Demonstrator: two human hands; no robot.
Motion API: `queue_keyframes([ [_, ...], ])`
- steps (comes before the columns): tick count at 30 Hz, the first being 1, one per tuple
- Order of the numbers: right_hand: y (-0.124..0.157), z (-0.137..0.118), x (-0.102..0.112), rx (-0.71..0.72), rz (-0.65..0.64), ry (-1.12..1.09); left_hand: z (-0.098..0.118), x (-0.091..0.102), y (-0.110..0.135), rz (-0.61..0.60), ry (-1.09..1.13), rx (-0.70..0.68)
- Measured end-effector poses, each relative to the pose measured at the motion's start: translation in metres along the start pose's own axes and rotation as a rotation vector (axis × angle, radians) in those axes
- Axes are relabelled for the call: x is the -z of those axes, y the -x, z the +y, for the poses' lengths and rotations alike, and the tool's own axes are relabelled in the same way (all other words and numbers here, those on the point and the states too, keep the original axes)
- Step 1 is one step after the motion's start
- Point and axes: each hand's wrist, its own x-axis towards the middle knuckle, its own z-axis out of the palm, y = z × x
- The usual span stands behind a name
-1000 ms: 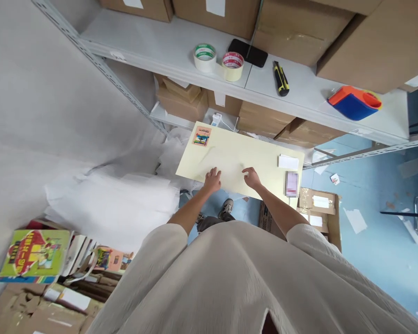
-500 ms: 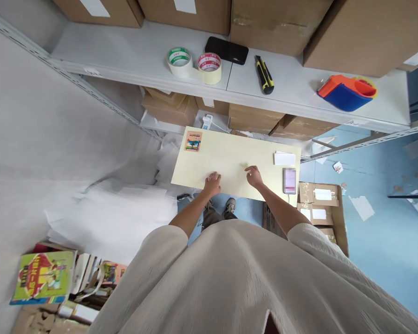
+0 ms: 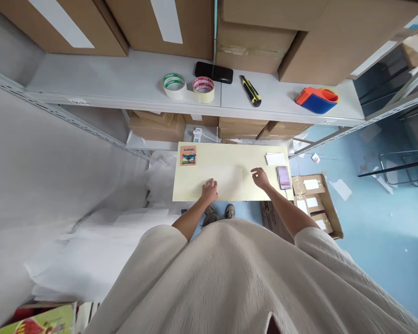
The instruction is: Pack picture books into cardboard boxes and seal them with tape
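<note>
A pale yellow tabletop (image 3: 195, 178) lies in front of me. On it is a faint whitish sheet (image 3: 230, 181), thin and hard to tell from the table; its right edge shows. My left hand (image 3: 209, 190) rests on the sheet's left part with fingers laid down on it. Over the table, right of the sheet's edge, my right hand (image 3: 260, 178) has bent fingers held apart, and I see nothing in them. A small book (image 3: 188, 156) with a pink cover and a tree picture lies at the far left corner. White slips (image 3: 275, 159) and a phone (image 3: 283, 177) lie at the right.
The shelf (image 3: 125, 79) ahead bears tape rolls (image 3: 174, 86), a dark phone-like object (image 3: 213, 73), a yellow-black box cutter (image 3: 251, 91) and an orange-blue tape dispenser (image 3: 316, 100). White packing sheets (image 3: 101, 250) heap at left; an open carton (image 3: 334, 218) stands right.
My right hand has shifted right across the table, away from the left hand. My left hand stays down on the sheet. The view has tilted up, showing more of the shelf boxes.
</note>
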Motion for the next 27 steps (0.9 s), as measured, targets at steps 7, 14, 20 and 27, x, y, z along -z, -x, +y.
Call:
queue_keyframes([
  [7, 0.012, -0.036, 0.000, 0.015, 0.026, 0.028, -0.014, 0.003, -0.001, 0.063, -0.030, -0.082],
  [14, -0.039, -0.044, 0.131, 0.144, 0.420, 0.024, -0.006, 0.026, -0.006, 0.086, -0.071, -0.103],
  [20, -0.093, -0.041, 0.268, 0.248, 0.681, 0.264, 0.015, 0.034, -0.007, 0.098, -0.062, -0.098],
  [27, -0.140, -0.045, 0.340, 0.183, 0.643, 0.489, 0.047, 0.026, -0.013, 0.054, -0.011, -0.007],
])
